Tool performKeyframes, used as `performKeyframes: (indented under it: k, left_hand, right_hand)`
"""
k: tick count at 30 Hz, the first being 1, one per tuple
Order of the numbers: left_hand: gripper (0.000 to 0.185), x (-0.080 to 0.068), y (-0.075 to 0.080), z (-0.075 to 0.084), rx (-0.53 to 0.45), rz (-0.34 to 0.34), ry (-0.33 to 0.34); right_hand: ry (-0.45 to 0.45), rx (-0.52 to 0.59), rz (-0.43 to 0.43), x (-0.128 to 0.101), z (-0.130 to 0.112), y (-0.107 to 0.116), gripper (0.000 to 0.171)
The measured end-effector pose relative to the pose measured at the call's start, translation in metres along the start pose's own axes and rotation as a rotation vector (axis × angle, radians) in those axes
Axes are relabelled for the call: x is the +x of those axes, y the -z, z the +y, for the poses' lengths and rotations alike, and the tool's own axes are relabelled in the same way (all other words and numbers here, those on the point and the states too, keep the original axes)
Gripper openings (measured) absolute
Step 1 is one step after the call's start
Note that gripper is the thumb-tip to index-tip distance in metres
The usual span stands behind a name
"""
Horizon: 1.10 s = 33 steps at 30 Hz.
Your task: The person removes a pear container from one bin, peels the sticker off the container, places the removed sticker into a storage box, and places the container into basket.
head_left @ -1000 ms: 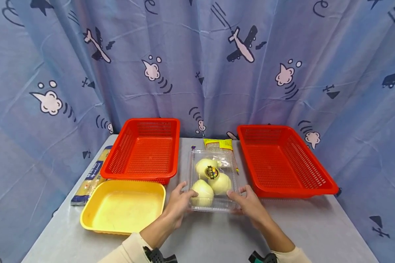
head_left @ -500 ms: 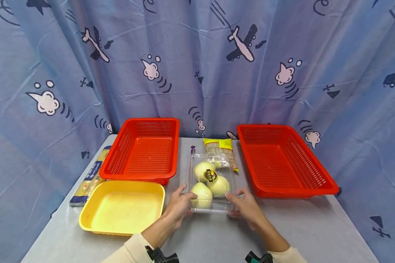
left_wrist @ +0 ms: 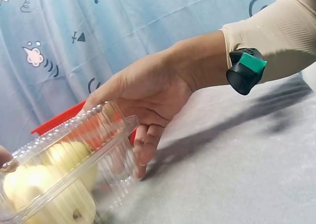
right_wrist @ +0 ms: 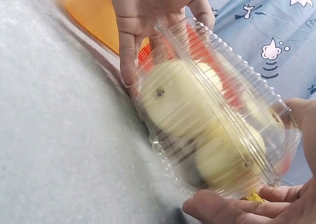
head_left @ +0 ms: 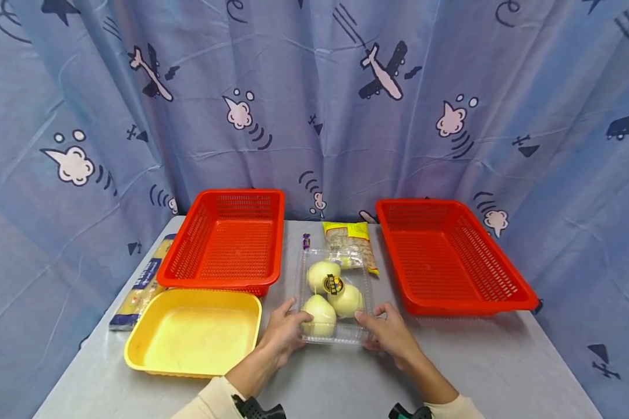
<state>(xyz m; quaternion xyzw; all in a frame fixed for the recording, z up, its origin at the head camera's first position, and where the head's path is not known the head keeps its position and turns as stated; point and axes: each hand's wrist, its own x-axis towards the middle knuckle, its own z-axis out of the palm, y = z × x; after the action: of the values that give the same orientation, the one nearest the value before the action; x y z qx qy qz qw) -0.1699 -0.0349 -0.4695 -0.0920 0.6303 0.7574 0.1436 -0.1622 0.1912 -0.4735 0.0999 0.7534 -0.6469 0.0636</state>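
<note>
A clear plastic clamshell box (head_left: pixel 335 294) with three pale yellow round fruits sits at the middle of the grey table (head_left: pixel 493 361). My left hand (head_left: pixel 297 312) grips its near left corner, thumb on the lid and fingers down the side. My right hand (head_left: pixel 371 315) grips the near right corner the same way. In the right wrist view the box (right_wrist: pixel 212 110) lies tilted between the left hand (right_wrist: pixel 153 6) above and my right hand's fingers (right_wrist: pixel 237 209) below. In the left wrist view the right hand (left_wrist: pixel 148 100) holds the box's (left_wrist: pixel 64 169) far side.
An empty red basket (head_left: pixel 225 238) stands at the back left and another red basket (head_left: pixel 445 256) at the right. A yellow tray (head_left: pixel 194 331) lies left of my left hand. A pasta packet (head_left: pixel 141 285) lies at the left edge. A yellow-topped bag (head_left: pixel 348 241) lies behind the box.
Both hands have drawn the clamshell box a little nearer to me, away from the yellow-topped bag. Their hold on it is the same.
</note>
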Motion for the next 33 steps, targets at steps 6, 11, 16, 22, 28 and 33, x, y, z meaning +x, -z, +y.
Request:
performKeyframes:
  k: [6, 11, 16, 22, 28, 33]
  left_hand:
    - [0.083, 0.0, 0.002, -0.003, 0.028, 0.009, -0.004]
    - [0.082, 0.0, 0.003, -0.004, 0.036, 0.012, -0.011]
    - [0.08, 0.0, 0.003, -0.005, 0.022, 0.024, -0.012]
    - [0.079, 0.0, 0.003, -0.008, 0.019, 0.036, -0.022]
    - [0.078, 0.0, 0.003, -0.01, 0.024, 0.04, -0.022]
    - [0.078, 0.0, 0.003, -0.01, 0.037, 0.041, -0.027]
  right_hand:
    - [-0.003, -0.04, 0.01, -0.001, 0.001, -0.001, 0.04]
    - [-0.006, -0.065, 0.015, -0.001, 0.001, -0.001, 0.041]
    - [-0.007, -0.097, 0.024, 0.001, 0.002, -0.001, 0.043]
    - [-0.003, -0.105, 0.022, -0.002, 0.001, 0.0, 0.044]
    - [0.038, -0.249, 0.043, -0.008, -0.009, 0.008, 0.049]
    - [0.167, -0.496, 0.08, -0.016, -0.032, 0.017, 0.061]
